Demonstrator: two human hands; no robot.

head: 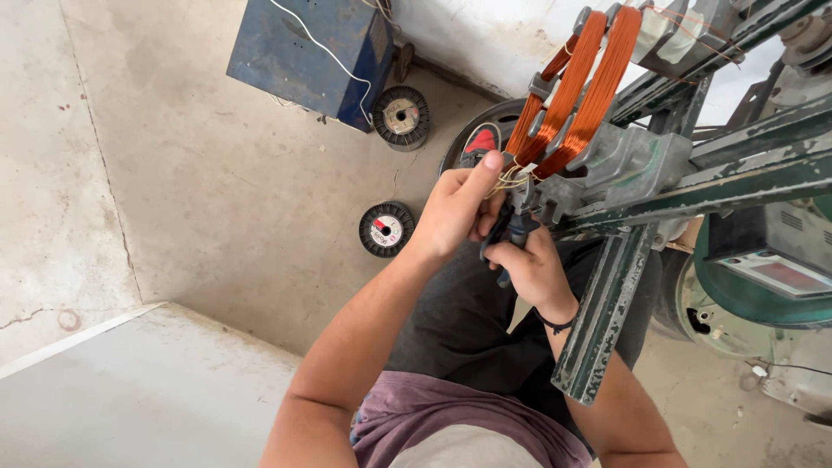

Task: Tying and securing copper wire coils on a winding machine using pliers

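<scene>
Orange copper wire coils [572, 87] are wound on a grey metal former [620, 160] fixed to a green steel frame [607, 312]. My left hand [455, 208] pinches thin pale wire ends [511, 179] at the lower end of the coils, thumb up. Just below it, my right hand [529, 264] is closed on the dark blue handles of pliers [513, 234], whose jaws reach up to the same wire ends. A black band circles my right wrist.
Two black wire spools [386, 229] [401, 115] lie on the concrete floor. A blue metal box [316, 48] with a white cable stands behind them. A green machine with a red display [771, 277] sits at the right.
</scene>
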